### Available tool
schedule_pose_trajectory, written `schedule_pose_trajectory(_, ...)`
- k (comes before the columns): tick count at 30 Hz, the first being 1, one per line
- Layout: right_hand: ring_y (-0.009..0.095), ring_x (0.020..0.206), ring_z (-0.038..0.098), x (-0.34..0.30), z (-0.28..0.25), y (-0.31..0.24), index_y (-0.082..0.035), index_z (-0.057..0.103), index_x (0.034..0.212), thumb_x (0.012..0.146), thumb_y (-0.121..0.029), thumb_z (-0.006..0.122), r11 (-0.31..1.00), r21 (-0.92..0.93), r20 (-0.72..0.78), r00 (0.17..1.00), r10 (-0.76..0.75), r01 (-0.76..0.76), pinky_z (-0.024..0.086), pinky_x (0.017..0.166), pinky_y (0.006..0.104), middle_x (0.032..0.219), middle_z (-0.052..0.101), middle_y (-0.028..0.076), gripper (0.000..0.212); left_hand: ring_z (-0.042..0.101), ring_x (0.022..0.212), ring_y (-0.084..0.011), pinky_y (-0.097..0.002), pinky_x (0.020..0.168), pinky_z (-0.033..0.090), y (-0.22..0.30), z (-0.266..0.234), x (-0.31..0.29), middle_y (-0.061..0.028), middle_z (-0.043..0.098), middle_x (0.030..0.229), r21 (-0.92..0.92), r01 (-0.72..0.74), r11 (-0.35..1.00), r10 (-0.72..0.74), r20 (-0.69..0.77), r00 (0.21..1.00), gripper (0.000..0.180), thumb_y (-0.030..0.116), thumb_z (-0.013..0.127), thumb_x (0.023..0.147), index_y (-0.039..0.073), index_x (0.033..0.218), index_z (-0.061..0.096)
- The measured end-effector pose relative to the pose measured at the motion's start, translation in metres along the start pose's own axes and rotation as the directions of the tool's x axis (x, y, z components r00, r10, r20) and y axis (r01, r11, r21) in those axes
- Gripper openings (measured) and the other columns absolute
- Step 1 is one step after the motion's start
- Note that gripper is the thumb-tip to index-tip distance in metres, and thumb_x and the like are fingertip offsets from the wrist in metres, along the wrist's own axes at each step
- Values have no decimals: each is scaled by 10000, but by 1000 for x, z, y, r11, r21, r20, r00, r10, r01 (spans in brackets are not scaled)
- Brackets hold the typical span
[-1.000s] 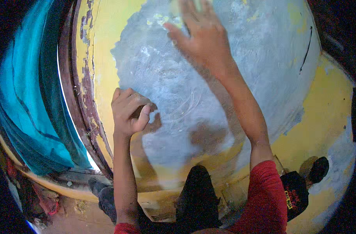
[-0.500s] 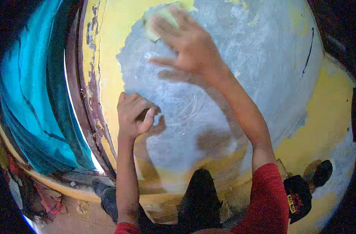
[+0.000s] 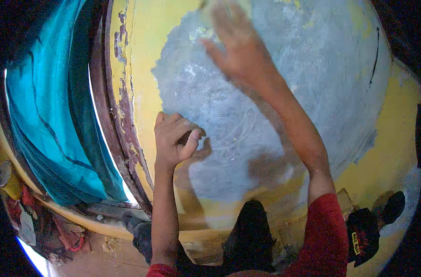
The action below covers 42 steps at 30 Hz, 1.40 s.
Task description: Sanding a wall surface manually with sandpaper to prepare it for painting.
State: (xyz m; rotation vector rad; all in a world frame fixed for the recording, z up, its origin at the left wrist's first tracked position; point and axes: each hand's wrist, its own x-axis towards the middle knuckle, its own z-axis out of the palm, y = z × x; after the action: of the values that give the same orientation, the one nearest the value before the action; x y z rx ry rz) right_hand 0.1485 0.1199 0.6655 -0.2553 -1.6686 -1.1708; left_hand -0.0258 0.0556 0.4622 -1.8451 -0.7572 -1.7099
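A wall with a large grey patch (image 3: 229, 161) amid yellow paint (image 3: 146, 46) fills the view before me. My right hand (image 3: 247, 55) reaches to the upper part of the patch, its fingers blurred by motion and laid over a thin pale green sheet (image 3: 216, 8). Little of that sheet shows at the upper edge of the view; its kind is unclear. Lower left, my left hand (image 3: 176, 138) rests against the wall near the patch's left border. Its fingers are curled into a loose fist, thumb bent, with nothing seen inside.
A turquoise curtain (image 3: 49, 111) hangs at the left beside a brown frame (image 3: 110, 92) with peeling paint. Rags (image 3: 69, 233) lie low on the left. A black cloth item (image 3: 361, 235) and a dark shoe-like object (image 3: 393, 207) are at the lower right.
My right hand has moved up and slightly right over the wall with the pale green sheet. The whole scene has shifted a little rightward in view. My left hand keeps its place.
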Motion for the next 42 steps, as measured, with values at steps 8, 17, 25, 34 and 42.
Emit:
schedule_pose_trajectory(8,479,1439,409,8,-4,-4,76,506,1426,1005,-491,605,1000,-22,61,998,19,-18,331,1213,551,1482,515,283,714,517,608,-152,-341,687,328,6,-1,4,56,623,635,-17,-3,1000,3,2,1000,91,211,717,779,211,688,711)
schedule_pose_trajectory(17,512,1405,430,39,2,4,29,526,1399,1008,-427,607,991,48,102,988,118,-123,350,1203,552,1413,542,289,607,520,609,-155,-342,684,330,6,-5,1,60,646,650,7,12,1000,-12,8,1000,100,207,715,785,211,685,720)
schedule_pose_trajectory(25,494,1416,437,27,2,0,35,544,1406,998,-389,636,993,92,35,997,-74,70,362,1197,528,1478,520,286,595,525,629,-159,-345,698,337,5,-6,1,54,648,659,-24,14,1000,-14,31,999,101,197,716,792,199,691,711)
schedule_pose_trajectory(34,494,1458,386,5,-19,18,137,473,1438,1043,-420,574,996,19,147,986,84,-88,315,1229,514,1529,452,333,690,529,643,-159,-347,715,349,9,-9,3,47,647,657,-26,24,999,-23,46,999,103,198,720,792,185,691,710)
schedule_pose_trajectory(42,447,1489,370,15,-22,31,100,469,1468,1047,-455,556,1000,16,143,989,-29,27,287,1248,494,1551,454,292,702,518,634,-157,-347,717,335,11,-9,4,50,623,628,-12,56,998,-55,77,996,117,222,728,796,198,682,719)
